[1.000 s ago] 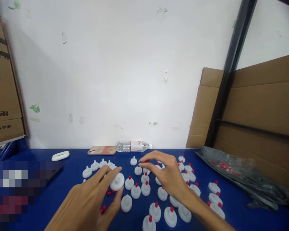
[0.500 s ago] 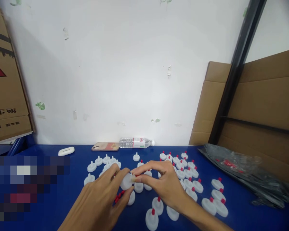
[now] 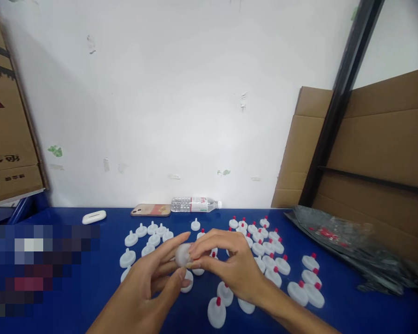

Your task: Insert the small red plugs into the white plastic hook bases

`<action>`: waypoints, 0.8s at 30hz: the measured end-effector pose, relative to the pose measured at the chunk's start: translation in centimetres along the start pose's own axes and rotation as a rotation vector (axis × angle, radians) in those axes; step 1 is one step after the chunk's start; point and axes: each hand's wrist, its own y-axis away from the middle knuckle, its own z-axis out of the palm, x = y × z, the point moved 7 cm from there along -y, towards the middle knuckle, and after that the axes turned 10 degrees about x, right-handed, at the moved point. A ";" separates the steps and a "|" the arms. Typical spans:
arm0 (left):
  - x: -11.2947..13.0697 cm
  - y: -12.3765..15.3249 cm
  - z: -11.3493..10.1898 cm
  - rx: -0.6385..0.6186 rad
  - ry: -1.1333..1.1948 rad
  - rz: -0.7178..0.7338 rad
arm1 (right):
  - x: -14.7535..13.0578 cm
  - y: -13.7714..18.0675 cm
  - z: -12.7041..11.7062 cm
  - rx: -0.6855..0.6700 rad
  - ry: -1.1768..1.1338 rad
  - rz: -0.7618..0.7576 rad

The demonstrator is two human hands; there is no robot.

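Observation:
Fingers and thumb of my right hand (image 3: 226,255) pinch a white round nozzle cap (image 3: 183,255), its flat side turned to the left. A bit of red shows at the fingertips, mostly covered by them. My left hand (image 3: 156,278) is around the cap's left side with fingers spread and thumb apart; whether a fingertip still touches the cap I cannot tell. Below the hands lies another white cap (image 3: 187,283), partly covered by the left thumb. Nearby in front stand white caps with red tips, one of them a red-tipped cap (image 3: 216,313).
Several plain white caps (image 3: 131,239) stand at left, several red-tipped caps (image 3: 273,277) at right. Along the wall lie a phone (image 3: 151,210), a water bottle (image 3: 195,204) and a white case (image 3: 94,217). A dark plastic bag (image 3: 334,250) with red pieces lies at right, by cardboard (image 3: 379,148).
My left fingers have loosened and spread from around the white cap. The right hand keeps its pinch, and the cap has turned slightly. Red pieces seen by my left palm no longer show.

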 end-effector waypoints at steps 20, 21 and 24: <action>1.9 0.7 1.2 0.046 -0.015 0.094 | -2.2 1.4 0.6 -0.064 0.150 -0.409; 2.1 0.7 1.3 0.040 -0.011 0.100 | -2.2 1.6 0.7 -0.054 0.161 -0.419; 2.6 0.9 1.5 0.006 -0.004 0.103 | -2.3 2.1 0.6 -0.015 0.194 -0.446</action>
